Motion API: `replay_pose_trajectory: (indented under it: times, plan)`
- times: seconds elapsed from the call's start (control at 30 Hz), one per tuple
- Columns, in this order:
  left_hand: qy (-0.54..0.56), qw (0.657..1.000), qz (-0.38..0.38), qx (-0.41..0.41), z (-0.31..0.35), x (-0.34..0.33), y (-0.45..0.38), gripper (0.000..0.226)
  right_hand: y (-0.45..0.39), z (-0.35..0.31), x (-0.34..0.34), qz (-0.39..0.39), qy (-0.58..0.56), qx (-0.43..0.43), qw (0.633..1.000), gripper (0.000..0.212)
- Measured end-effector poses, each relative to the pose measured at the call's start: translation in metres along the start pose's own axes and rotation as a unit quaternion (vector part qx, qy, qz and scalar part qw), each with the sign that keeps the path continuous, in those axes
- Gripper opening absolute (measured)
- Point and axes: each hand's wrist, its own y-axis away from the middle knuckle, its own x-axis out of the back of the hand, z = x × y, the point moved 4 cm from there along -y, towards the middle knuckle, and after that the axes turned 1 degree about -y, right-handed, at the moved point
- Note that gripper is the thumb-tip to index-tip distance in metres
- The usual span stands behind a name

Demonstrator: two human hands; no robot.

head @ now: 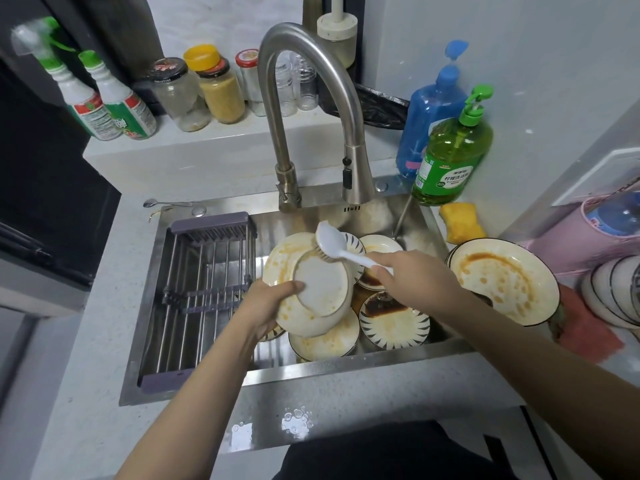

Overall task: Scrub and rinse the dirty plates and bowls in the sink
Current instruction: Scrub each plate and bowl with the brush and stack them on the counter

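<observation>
- Kitchen sink (pixel 311 370) is holding stacked dirty plates (pixel 394 323) below the tap (pixel 308 109).
- Left hand (pixel 266 306) is gripping a tilted bowl (pixel 322 292) by its rim, above the sink.
- Right hand (pixel 412 275) is clutching a brush (pixel 332 245), bristles touching the bowl's base.
- Bowl is likely stiff, breakable and slippery when wet; the rim looks the safest hold.

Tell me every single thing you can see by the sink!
Faucet: 1, silver, behind sink.
Drying rack: 1, purple and steel, sink's left.
Dirty plates: several, cream, piled in sink.
Held bowl: 1, cream, over sink.
Brush: 1, white, on held bowl.
Big stained bowl: 1, cream, right counter.
Sponge: 1, yellow, right counter.
Soap bottles: 2, green and blue, right of faucet.
Jars: several, back ledge.
Spray bottles: 2, white-green, left ledge.
Spoon: 1, silver, sink's back edge.
Left hand: grips held bowl.
Right hand: grips brush.
</observation>
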Motion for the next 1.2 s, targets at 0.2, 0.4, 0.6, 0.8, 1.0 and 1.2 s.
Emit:
replay_pose_trajectory:
  times: [0.2, 0.4, 0.6, 0.8, 1.0, 1.2]
  plan:
    - [0.074, 0.997, -0.028, 0.004, 0.006, -0.006, 0.003, 0.032, 0.009, 0.006, 0.0, 0.002, 0.039, -0.029, 0.999, 0.038]
    - [0.147, 0.988, -0.033, 0.023, 0.004, -0.014, -0.002, 0.037, 0.034, -0.03, -0.011, 0.017, 0.097, 0.061, 0.993, 0.036]
    - [0.14, 0.988, -0.039, 0.046, -0.001, -0.013, -0.001, 0.054, 0.021, -0.021, -0.001, 0.021, 0.112, 0.029, 0.993, 0.037]
    - [0.17, 0.984, -0.053, 0.026, 0.007, -0.005, -0.001, 0.079, 0.024, -0.012, 0.002, -0.024, 0.124, 0.047, 0.991, 0.033]
    - [0.165, 0.984, -0.06, 0.038, 0.004, -0.006, 0.0, 0.069, 0.028, -0.031, -0.003, 0.004, 0.108, 0.085, 0.991, 0.036]
    - [0.135, 0.987, -0.075, 0.044, 0.001, 0.004, 0.01, 0.089, 0.016, -0.005, -0.004, 0.023, 0.093, 0.037, 0.995, 0.038]
